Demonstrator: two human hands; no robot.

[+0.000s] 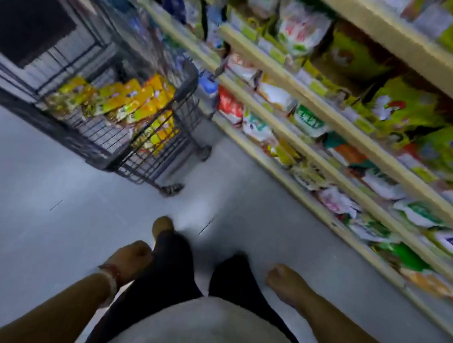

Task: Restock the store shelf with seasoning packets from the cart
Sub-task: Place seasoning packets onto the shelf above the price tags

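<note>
A grey store floor [40, 219] runs between a dark wire rack at the left and long shelves [325, 132] that slant across the right side of the blurred, tilted view. The shelves, edged in pale yellow strips, are crowded with bags and packets in green, white, red and orange (labels too smeared to read). Ahead and left of the person stands a black wire cart [148, 143] on castors, close beside the near end of the shelves, its basket heaped with yellow and orange seasoning packets [131, 101]; none has left the cart in either hand. At the bottom, the person's pale shirt and dark trousers fill the centre, one foot showing on the floor in front. Both bare forearms hang down at the sides. The left hand [130, 259], with a band at the wrist, is curled into a loose fist against the trouser leg and holds nothing. The right hand [288, 283] hangs beside the other leg, near the bottom shelf, fingers loosely bent and holding nothing, though blur hides the exact lie of its fingers.
</note>
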